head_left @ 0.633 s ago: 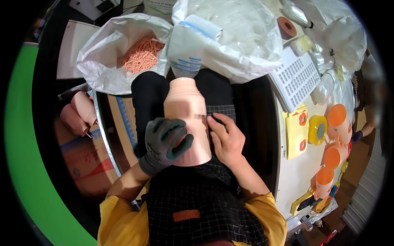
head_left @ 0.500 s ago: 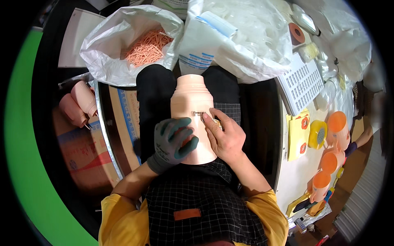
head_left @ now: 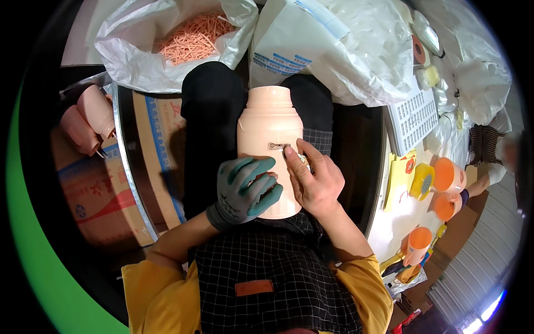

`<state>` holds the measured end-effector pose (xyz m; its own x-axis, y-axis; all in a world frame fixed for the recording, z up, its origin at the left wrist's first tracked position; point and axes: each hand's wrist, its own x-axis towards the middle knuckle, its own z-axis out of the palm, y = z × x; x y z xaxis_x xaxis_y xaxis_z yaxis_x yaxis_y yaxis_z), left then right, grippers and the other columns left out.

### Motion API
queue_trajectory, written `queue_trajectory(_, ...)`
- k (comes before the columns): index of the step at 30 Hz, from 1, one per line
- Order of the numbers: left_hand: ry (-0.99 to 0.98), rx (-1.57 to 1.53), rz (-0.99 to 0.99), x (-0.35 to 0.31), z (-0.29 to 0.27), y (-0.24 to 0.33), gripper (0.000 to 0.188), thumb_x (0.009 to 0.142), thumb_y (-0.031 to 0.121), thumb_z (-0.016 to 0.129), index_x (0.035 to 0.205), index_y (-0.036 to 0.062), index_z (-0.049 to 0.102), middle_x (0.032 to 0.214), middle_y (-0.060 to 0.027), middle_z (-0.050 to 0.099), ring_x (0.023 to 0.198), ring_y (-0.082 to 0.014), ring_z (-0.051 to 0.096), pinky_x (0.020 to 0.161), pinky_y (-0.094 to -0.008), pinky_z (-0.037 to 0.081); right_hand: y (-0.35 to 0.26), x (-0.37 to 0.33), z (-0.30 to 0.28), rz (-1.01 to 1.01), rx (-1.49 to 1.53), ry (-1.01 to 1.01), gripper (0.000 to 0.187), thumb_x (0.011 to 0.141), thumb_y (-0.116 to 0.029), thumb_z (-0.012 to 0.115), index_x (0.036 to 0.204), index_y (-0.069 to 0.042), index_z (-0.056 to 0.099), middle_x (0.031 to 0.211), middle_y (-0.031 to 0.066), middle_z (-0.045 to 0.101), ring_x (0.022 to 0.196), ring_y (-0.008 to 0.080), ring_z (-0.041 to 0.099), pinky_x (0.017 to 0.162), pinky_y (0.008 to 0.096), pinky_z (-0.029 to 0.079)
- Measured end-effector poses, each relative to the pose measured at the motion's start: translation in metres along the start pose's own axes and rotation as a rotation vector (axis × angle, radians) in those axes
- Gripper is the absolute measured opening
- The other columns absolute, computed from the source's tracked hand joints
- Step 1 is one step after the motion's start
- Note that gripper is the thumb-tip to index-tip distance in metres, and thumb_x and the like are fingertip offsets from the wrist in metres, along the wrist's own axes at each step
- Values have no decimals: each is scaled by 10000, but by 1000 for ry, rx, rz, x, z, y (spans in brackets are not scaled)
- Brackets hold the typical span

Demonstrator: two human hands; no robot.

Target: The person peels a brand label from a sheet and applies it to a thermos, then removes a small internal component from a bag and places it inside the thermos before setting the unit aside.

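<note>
A pale peach vacuum flask (head_left: 269,119) stands between my thighs, its narrow neck pointing away from me. My left hand (head_left: 247,189), in a grey-and-green glove with some bare fingertips, is closed, its curled fingers against the flask's lower left side. My bare right hand (head_left: 318,179) is curved round the right side. Its thumb and forefinger press at a small dark-lettered label (head_left: 278,146) on the front. Part of a patterned decoration (head_left: 303,161) shows beneath the right fingers; the rest is hidden.
Ahead are a white sack of peach sticks (head_left: 194,42) and a sack of clear plastic parts (head_left: 356,61). Peach flask shells (head_left: 92,114) lie on a carton at left. The right-hand table holds label sheets (head_left: 414,119), a yellow tape roll (head_left: 422,181) and peach cups (head_left: 418,240); another person's arm (head_left: 481,183) reaches there.
The view has shifted, so the sacks sit higher and the cups farther left. Both hands remain on the flask, with the right fingertips still at the label.
</note>
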<state>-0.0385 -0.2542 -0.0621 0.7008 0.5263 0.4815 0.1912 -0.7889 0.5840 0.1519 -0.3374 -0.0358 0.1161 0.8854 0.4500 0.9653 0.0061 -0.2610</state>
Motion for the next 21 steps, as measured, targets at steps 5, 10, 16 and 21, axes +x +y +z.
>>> queue_trajectory(5, 29, 35, 45, -3, 6, -3, 323, 697, 61, 824, 979, 152, 697, 1198, -102, 665, 1090, -295, 646, 868, -447, 500, 7, -1, 1, -19, -1, -13, 418, 822, -169, 834, 1239, -184, 801, 1173, 66, 736, 656, 141, 584, 528, 255, 472)
queue_trajectory(10, -161, 62, -100, 17, -3, 4, 286, 720, 107, 810, 988, 75, 714, 1340, -142, 668, 1089, -277, 646, 847, -417, 488, 20, 2, -6, -69, -4, -100, 449, 821, -125, 805, 1267, -172, 780, 1180, 54, 740, 678, 151, 601, 569, 269, 495)
queue_trajectory(16, -139, 70, -77, 9, -3, 0, 300, 754, 142, 794, 1021, 41, 703, 1374, -146, 662, 1010, -288, 674, 815, -419, 490, 48, -14, -4, 40, 117, 20, 462, 839, -104, 783, 1295, -71, 718, 1227, 128, 754, 751, 247, 696, 660, 333, 567)
queue_trajectory(21, -178, 87, 54, 29, -20, -7, 301, 784, 76, 800, 1048, 63, 657, 1308, -158, 688, 1027, -303, 690, 838, -439, 509, 23, -22, 21, 223, 440, 66, 461, 843, -52, 752, 1301, -21, 700, 1242, 172, 755, 917, 335, 762, 775, 376, 611)
